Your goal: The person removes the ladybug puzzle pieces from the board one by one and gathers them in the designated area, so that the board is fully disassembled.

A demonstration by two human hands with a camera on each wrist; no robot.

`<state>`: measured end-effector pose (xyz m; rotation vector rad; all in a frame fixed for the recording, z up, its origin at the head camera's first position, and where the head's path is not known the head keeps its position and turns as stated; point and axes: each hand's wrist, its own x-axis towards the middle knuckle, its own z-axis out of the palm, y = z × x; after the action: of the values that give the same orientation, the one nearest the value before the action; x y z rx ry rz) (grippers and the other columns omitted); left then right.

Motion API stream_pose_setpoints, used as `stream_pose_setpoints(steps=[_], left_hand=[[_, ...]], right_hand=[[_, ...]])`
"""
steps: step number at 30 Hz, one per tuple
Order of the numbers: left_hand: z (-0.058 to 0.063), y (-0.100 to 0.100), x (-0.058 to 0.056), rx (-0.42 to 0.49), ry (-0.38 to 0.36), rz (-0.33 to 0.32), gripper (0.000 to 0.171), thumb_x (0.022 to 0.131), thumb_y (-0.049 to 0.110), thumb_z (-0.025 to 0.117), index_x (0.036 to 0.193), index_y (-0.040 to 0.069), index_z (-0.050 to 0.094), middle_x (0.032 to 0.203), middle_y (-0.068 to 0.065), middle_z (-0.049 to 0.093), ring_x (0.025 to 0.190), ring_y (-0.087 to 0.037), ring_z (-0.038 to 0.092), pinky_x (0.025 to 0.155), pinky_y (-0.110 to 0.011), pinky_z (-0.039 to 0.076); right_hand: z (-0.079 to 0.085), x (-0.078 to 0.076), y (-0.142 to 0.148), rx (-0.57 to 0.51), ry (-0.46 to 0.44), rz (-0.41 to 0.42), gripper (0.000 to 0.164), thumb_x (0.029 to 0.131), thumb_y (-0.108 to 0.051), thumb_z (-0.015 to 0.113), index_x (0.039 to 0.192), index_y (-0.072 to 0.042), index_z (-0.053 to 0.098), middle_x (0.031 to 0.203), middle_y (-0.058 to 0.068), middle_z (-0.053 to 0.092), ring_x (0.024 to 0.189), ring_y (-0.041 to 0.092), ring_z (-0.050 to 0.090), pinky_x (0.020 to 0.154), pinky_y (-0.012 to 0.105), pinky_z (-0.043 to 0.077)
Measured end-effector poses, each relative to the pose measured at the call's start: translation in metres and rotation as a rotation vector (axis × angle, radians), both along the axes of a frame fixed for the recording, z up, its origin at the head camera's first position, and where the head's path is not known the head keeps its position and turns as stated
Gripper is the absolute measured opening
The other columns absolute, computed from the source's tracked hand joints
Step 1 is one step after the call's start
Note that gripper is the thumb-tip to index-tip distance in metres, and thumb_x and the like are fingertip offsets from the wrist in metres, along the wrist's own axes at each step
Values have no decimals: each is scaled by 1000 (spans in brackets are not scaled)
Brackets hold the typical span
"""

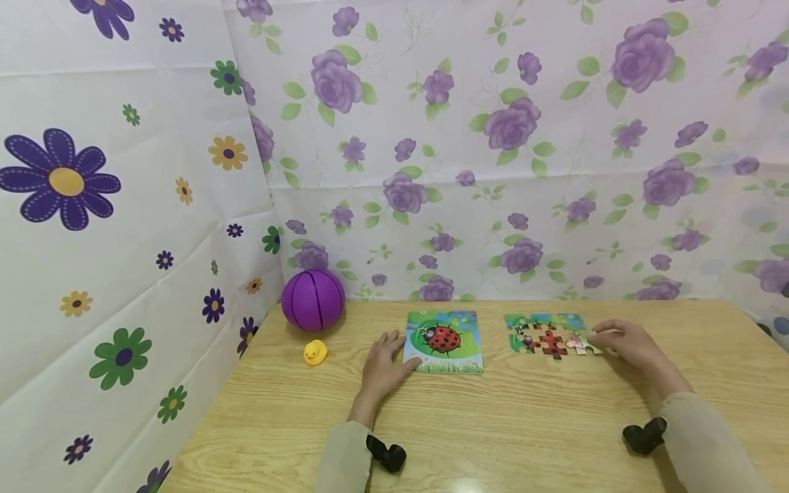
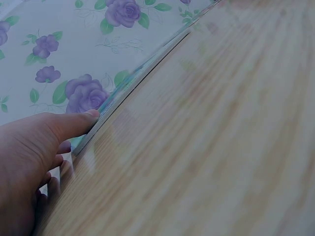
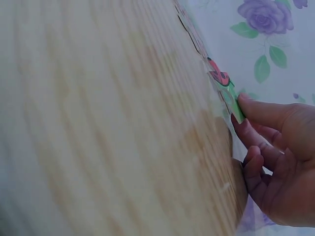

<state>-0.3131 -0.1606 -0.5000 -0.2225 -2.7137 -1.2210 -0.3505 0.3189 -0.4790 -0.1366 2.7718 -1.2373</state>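
A square ladybug picture board (image 1: 459,342) lies flat on the wooden table. My left hand (image 1: 379,373) rests at its lower left, thumb on the near edge and fingers along the left side. To the right is a partly assembled ladybug puzzle (image 1: 524,342) with gaps between several pieces. My right hand (image 1: 635,346) pinches a mostly green puzzle piece (image 3: 237,104) between thumb and index finger at the puzzle's right edge. The piece tilts up from the table in the right wrist view. A red piece (image 1: 552,344) sits near the puzzle's middle.
A purple ball (image 1: 313,300) stands at the table's back left corner, with a yellow rubber duck (image 1: 315,352) in front of it. Flowered cloth (image 1: 456,233) hangs along the table's back, and another patterned cloth (image 1: 154,226) hangs on the left.
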Motion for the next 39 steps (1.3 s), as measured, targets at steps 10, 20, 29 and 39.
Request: stream_pose_setpoints(steps=[10,20,29,39], left_hand=[[2,-3,0,2,-11,11,65,85,39,72,137,4,56,154,-14,42,149,-36,26,126,-52,14],[3,-3,1,12,-4,6,65,85,39,73,136,3,56,153,-15,42,149,-37,26,126,-52,14],[1,-2,0,4,-4,2,65,85,39,73,136,3,56,153,-15,42,149,-37,27,126,-52,14],[-1,0,1,-5,-11,4,64,85,39,73,136,4,56,153,-14,42,149,-36,26,127,-52,14]], right_hand=[[-4,-2,-10,63,45,-15,52,94,-37,63,119,8,59,111,27,66,99,35,63,75,36,56],[-3,0,-12,106,50,-25,49,97,-39,58,118,6,60,113,28,64,102,41,61,81,49,54],[-7,1,-7,89,54,-70,53,96,-41,58,118,7,60,112,28,65,102,40,61,81,48,53],[-6,4,-10,6,98,-135,53,100,-37,52,126,9,54,116,31,60,84,15,62,68,28,54]])
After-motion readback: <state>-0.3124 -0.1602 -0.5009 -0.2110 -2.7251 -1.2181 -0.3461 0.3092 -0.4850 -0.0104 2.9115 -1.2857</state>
